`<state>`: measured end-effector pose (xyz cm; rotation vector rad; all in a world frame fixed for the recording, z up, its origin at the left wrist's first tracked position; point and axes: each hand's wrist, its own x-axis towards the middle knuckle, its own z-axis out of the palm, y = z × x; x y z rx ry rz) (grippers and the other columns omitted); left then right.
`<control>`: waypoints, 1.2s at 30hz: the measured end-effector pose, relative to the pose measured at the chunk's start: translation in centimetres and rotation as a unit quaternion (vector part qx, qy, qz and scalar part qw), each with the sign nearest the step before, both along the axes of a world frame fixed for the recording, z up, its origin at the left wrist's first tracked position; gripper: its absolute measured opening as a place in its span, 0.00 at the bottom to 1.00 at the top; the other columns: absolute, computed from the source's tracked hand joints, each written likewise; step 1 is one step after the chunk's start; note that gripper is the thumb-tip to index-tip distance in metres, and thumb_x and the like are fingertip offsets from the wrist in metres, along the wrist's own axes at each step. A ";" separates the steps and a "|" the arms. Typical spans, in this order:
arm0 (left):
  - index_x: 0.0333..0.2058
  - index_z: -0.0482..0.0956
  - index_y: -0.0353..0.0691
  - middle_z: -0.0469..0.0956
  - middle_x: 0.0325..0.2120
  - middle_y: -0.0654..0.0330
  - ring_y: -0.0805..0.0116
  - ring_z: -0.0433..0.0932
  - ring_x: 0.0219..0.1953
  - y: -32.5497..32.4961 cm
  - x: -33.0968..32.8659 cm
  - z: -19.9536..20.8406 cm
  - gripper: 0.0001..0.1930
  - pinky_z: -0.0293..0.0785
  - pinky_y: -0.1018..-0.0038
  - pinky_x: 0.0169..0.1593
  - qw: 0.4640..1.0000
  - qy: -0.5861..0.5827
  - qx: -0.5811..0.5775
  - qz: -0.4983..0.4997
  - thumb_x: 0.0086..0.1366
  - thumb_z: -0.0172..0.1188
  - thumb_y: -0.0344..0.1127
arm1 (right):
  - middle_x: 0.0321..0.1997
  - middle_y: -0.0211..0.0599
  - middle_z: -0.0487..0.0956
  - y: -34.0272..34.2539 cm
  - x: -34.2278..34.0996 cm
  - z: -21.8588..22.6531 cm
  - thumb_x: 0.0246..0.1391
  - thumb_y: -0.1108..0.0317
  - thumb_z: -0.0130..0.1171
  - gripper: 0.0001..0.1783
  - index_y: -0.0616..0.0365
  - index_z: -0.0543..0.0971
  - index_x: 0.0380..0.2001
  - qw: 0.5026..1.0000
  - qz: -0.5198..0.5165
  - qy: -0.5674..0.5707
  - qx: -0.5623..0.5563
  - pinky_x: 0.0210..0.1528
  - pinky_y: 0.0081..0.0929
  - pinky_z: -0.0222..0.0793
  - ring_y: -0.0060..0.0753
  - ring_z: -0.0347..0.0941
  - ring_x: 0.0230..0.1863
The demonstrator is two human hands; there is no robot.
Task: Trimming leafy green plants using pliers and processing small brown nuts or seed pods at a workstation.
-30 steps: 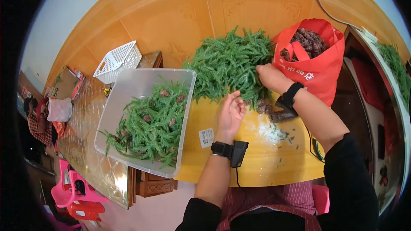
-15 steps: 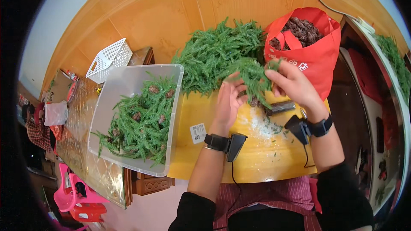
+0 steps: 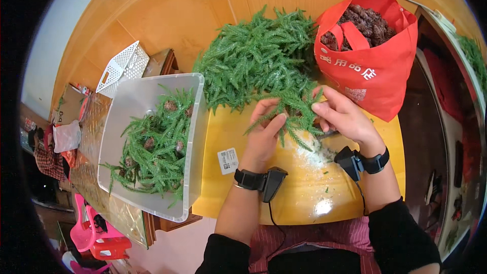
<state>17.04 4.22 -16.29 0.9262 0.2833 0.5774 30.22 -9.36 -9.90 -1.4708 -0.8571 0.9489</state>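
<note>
Between my two hands, over the yellow table, is a green artificial pine sprig. My left hand is closed on its left side, thumb against the needles. Thumb and fingers of my right hand pinch its right end. Just behind lies a large heap of similar pine sprigs. Below the sprig, the dark tube-like piece is mostly hidden by the needles and my right hand. Loose green bits and white specks are scattered on the tabletop.
At the left stands a translucent plastic bin with pine sprigs and pine cones. A red bag full of brown cones is at the back right. A white label, a white perforated basket and a pink chair are also left.
The sprig has come down slightly and spread wider between my hands. My left fingers, apart before, have closed on it. The whole view has shifted a little.
</note>
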 end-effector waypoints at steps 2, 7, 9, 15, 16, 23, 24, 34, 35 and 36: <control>0.47 0.65 0.40 0.74 0.36 0.64 0.78 0.71 0.35 -0.2 0.2 -0.2 0.19 0.67 0.82 0.36 1.000 -0.013 0.000 -0.001 0.57 0.55 0.24 | 0.18 0.19 0.66 -0.1 0.3 -0.4 0.57 0.66 0.50 0.16 0.54 0.63 0.47 1.000 0.021 -0.009 0.012 0.21 0.10 0.52 0.10 0.60 0.18; 0.48 0.62 0.40 0.71 0.42 0.62 0.77 0.70 0.38 -0.2 -0.4 0.1 0.20 0.67 0.80 0.39 0.999 0.030 0.027 0.006 0.57 0.55 0.25 | 0.21 0.20 0.63 -0.1 0.2 -0.1 0.53 0.73 0.52 0.21 0.54 0.61 0.49 0.999 0.029 0.001 0.037 0.23 0.11 0.52 0.11 0.57 0.22; 0.50 0.61 0.40 0.69 0.44 0.60 0.74 0.69 0.41 -0.2 -0.1 0.0 0.23 0.67 0.79 0.42 0.999 -0.005 0.052 0.013 0.56 0.55 0.26 | 0.21 0.19 0.62 0.0 -0.1 -0.2 0.53 0.73 0.52 0.20 0.54 0.61 0.49 0.999 0.029 -0.003 0.044 0.23 0.11 0.52 0.10 0.57 0.22; 0.60 0.51 0.40 0.64 0.51 0.56 0.66 0.62 0.53 0.3 0.1 1.4 0.34 0.61 0.72 0.53 0.981 -0.058 0.127 0.137 0.57 0.55 0.36 | 0.20 0.18 0.59 -0.7 -0.4 0.6 0.50 0.76 0.53 0.21 0.56 0.62 0.49 0.998 0.055 -0.042 0.013 0.23 0.10 0.51 0.08 0.55 0.22; 0.59 0.52 0.39 0.63 0.52 0.54 0.65 0.62 0.54 0.7 -0.2 1.7 0.38 0.59 0.71 0.54 0.984 -0.091 0.111 0.103 0.53 0.58 0.46 | 0.19 0.17 0.59 -0.9 -0.4 0.9 0.49 0.76 0.53 0.22 0.57 0.62 0.49 0.996 0.072 -0.053 -0.006 0.23 0.10 0.50 0.08 0.55 0.21; 0.56 0.60 0.39 0.69 0.48 0.59 0.74 0.70 0.41 0.6 -1.8 2.7 0.45 0.65 0.80 0.39 0.930 -0.042 0.340 -0.136 0.39 0.73 0.45 | 0.19 0.18 0.63 -2.2 -1.6 1.1 0.44 0.78 0.55 0.26 0.58 0.62 0.49 0.989 0.120 -0.075 -0.040 0.22 0.10 0.51 0.07 0.56 0.21; 0.56 0.61 0.41 0.70 0.45 0.62 0.78 0.69 0.36 -0.1 -1.8 3.4 0.44 0.63 0.83 0.35 0.921 0.014 0.352 -0.168 0.39 0.72 0.38 | 0.19 0.19 0.64 -2.5 -1.7 1.1 0.44 0.79 0.55 0.26 0.59 0.62 0.49 0.986 0.119 -0.102 -0.052 0.22 0.10 0.51 0.07 0.57 0.21; 0.56 0.59 0.41 0.72 0.38 0.66 0.82 0.67 0.34 -3.1 -1.4 3.1 0.39 0.63 0.85 0.35 0.906 0.083 0.351 -0.222 0.44 0.68 0.25 | 0.27 0.26 0.73 -6.2 -2.7 2.0 0.47 0.74 0.56 0.21 0.60 0.65 0.46 0.999 0.011 0.027 -0.026 0.31 0.13 0.59 0.11 0.63 0.27; 0.54 0.62 0.38 0.74 0.37 0.64 0.80 0.69 0.37 -3.2 -1.3 2.9 0.36 0.66 0.84 0.39 0.919 0.060 0.336 -0.198 0.45 0.66 0.24 | 0.27 0.26 0.73 -6.8 -2.9 1.9 0.47 0.74 0.56 0.21 0.60 0.65 0.46 0.999 0.008 0.024 -0.026 0.31 0.13 0.59 0.11 0.63 0.27; 0.54 0.62 0.38 0.74 0.37 0.64 0.80 0.69 0.37 -3.1 -1.2 2.7 0.36 0.66 0.84 0.39 0.919 0.058 0.337 -0.198 0.45 0.66 0.24 | 0.30 0.27 0.73 -7.3 -3.1 1.5 0.49 0.74 0.54 0.18 0.60 0.66 0.45 1.000 0.008 0.016 0.019 0.33 0.14 0.61 0.12 0.65 0.29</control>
